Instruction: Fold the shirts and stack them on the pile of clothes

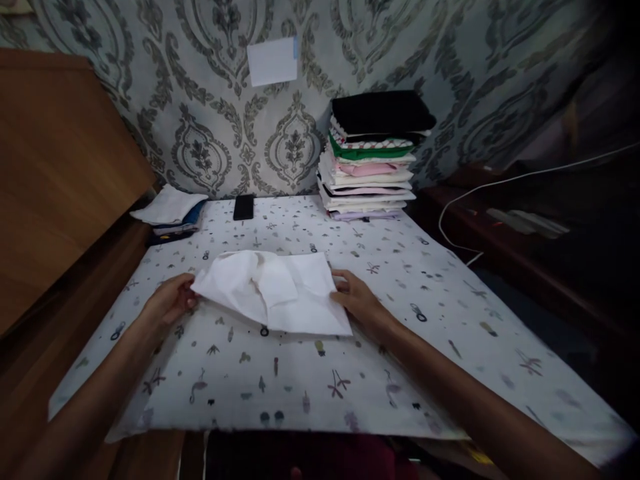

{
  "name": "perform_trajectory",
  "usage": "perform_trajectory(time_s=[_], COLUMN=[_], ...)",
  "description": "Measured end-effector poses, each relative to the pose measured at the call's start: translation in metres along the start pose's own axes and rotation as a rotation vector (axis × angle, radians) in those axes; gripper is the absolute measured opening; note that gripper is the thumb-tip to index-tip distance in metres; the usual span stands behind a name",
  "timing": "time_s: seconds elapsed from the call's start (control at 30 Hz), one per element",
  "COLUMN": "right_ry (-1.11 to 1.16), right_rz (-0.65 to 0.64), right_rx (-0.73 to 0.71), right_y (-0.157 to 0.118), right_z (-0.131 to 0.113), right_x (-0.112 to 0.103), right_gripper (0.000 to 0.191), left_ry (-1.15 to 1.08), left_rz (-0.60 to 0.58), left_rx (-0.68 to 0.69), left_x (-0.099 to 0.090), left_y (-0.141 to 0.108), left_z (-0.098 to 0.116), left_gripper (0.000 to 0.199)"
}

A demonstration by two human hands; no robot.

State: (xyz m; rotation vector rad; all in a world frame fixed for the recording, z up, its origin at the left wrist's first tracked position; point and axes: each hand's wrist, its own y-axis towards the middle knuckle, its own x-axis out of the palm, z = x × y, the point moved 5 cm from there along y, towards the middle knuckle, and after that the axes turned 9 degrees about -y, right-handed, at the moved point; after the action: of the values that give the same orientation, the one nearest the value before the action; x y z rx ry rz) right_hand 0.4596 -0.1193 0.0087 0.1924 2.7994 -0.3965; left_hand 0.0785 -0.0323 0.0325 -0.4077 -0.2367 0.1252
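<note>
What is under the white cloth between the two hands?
The patterned sheet shows around the white cloth and seems to extend beneath it. The left hand is at one end, the right hand at the other. Whatever lies directly underneath is covered and cannot be seen.

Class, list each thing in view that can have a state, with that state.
White fabric piece: partly folded, creased
Left hand: pinching the fabric's left corner
Right hand: holding its right edge
Tall stack of multicoloured cloth: folded, black on top
Short stack of white and blue cloth: folded, white on top
Black rectangular phone: lying flat
White printed table cover: spread out
Thin white cable: loosely curved
</note>
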Motion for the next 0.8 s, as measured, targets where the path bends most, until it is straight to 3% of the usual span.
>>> perform_trajectory(time_s=[0.1,0.17,0.27,0.33,0.43,0.53,0.67,0.8], right_ry=[-0.403,-0.565,-0.743,-0.877,-0.953,-0.819,-0.374,0.157], right_rz=[0.18,0.218,0.046,-0.052,-0.079,-0.073,-0.137,-0.17], right_rx=[-0.286,-0.464,-0.563,-0.556,-0.491,-0.467,-0.405,-0.392], right_y=[-0.002,-0.005,-0.011,-0.015,-0.015,-0.001,0.042,0.108], right_z=[-0.019,-0.034,-0.045,-0.045,-0.043,-0.055,-0.101,-0.158], right_x=[-0.005,0.007,0.046,0.07,0.082,0.072,0.063,0.089], right_gripper=[0.049,0.035,0.028,0.029,0.016,0.014,0.014,0.016], left_ry=[0.149,0.356,0.684,0.868,1.113,1.207,1.263,1.306], left_rz=[0.035,0.012,-0.128,-0.248,-0.363,-0.498,-0.752,-0.816], left_rx=[0.102,0.32,0.656,0.742,0.678,0.536,0.375,0.165], left_x=[-0.016,-0.01,0.022,0.045,0.066,0.066,0.039,0.009], left_y=[-0.002,-0.011,-0.031,-0.041,-0.042,-0.04,-0.051,-0.066], left_z=[-0.01,-0.003,0.007,0.002,-0.014,-0.022,-0.012,0.007], left_gripper=[0.017,0.019,0.02,0.025,0.04,0.037,0.027,0.044])
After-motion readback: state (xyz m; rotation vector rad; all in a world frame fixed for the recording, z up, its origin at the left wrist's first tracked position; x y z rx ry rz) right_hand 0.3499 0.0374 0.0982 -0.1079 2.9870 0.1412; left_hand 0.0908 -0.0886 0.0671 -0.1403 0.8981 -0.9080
